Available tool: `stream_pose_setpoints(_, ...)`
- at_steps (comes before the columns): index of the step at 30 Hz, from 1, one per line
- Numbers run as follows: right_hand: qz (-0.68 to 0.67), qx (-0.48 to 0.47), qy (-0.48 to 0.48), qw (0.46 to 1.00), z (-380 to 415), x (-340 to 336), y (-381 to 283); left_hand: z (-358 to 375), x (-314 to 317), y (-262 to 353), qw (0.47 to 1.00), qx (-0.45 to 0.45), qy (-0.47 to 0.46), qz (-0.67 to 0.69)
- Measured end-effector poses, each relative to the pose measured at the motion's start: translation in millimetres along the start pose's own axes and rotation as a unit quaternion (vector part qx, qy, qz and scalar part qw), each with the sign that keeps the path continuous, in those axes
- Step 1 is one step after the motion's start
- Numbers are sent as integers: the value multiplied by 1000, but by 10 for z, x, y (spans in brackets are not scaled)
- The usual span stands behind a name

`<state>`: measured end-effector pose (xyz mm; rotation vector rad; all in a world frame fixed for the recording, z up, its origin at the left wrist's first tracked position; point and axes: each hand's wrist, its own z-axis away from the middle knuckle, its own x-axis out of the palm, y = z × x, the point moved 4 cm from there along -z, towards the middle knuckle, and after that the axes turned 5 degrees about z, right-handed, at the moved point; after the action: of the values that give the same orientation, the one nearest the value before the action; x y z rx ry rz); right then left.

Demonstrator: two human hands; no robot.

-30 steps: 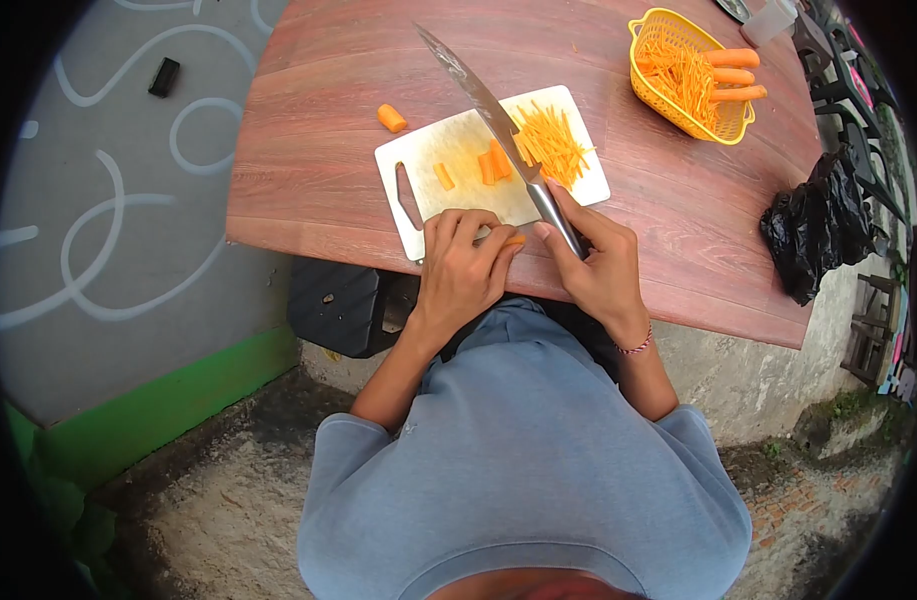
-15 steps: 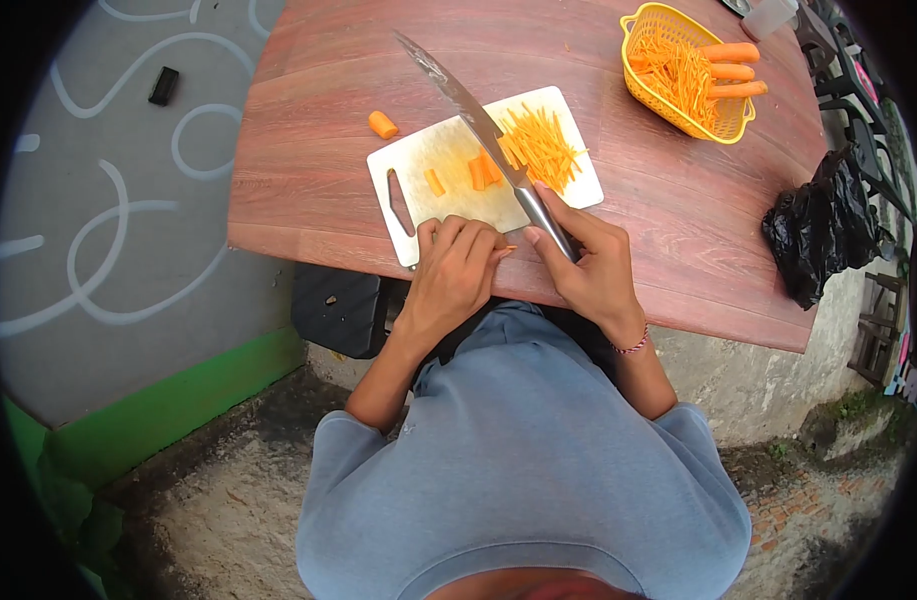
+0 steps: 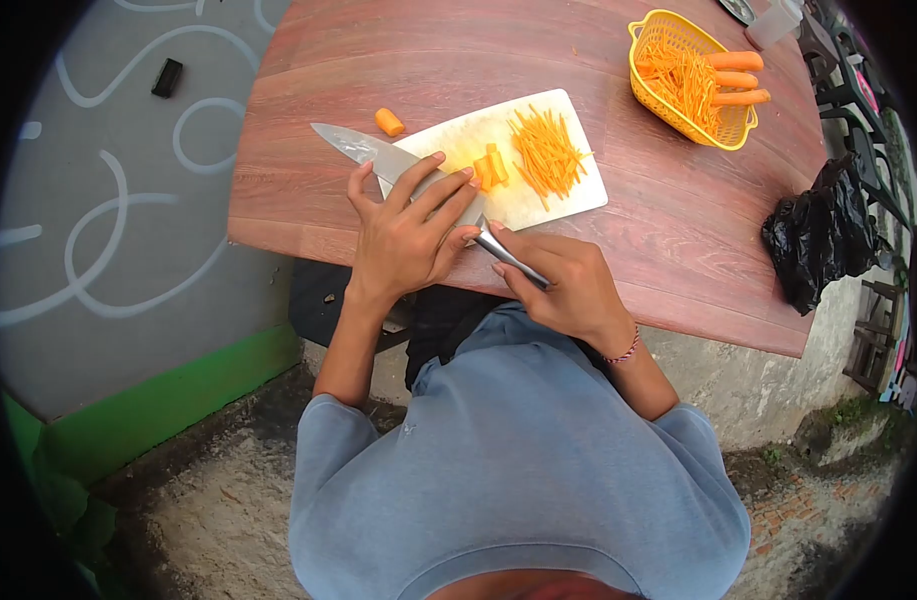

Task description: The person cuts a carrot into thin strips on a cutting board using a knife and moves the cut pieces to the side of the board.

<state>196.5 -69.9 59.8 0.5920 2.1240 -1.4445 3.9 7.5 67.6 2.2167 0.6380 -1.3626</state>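
Note:
My right hand is closed around the handle of a large kitchen knife, its blade pointing up and left across the lower left of the white cutting board. Over the blade lies my left hand, fingers spread; part of the blade and the board's left end are hidden beneath it. Just beyond my left fingertips, a few thick carrot slices lie on the board. A pile of thin carrot strips covers its right part. One carrot chunk rests on the table behind the board.
A yellow basket at the back right of the wooden table holds carrot strips and several peeled carrots. A black plastic bag is at the right edge. A clear container stands at the far corner.
The knife has swung down and left, away from the carrot strips. My left hand has moved from the board's near edge onto the blade and spread its fingers.

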Motion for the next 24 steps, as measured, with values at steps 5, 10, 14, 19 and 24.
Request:
stream_pose_setpoints(5,27,-47,1,999,-10,109,-134,-43,-72,-157,999,-17,-22,-27)
stream_pose_setpoints(10,-9,-25,23,999,3,94,-100,-59,-233,-163,992,-20,128,-7)
stream_pose_setpoints(14,-53,44,52,996,62,-42,-6,-13,-153,-104,958,-34,254,131)
stream_pose_setpoints(19,-88,133,22,987,164,-187,154,-58,128,-123,949,-111,186,228)
stream_pose_setpoints(24,-329,234,40,914,243,-199,237,-236,386,-99,981,-70,98,152)
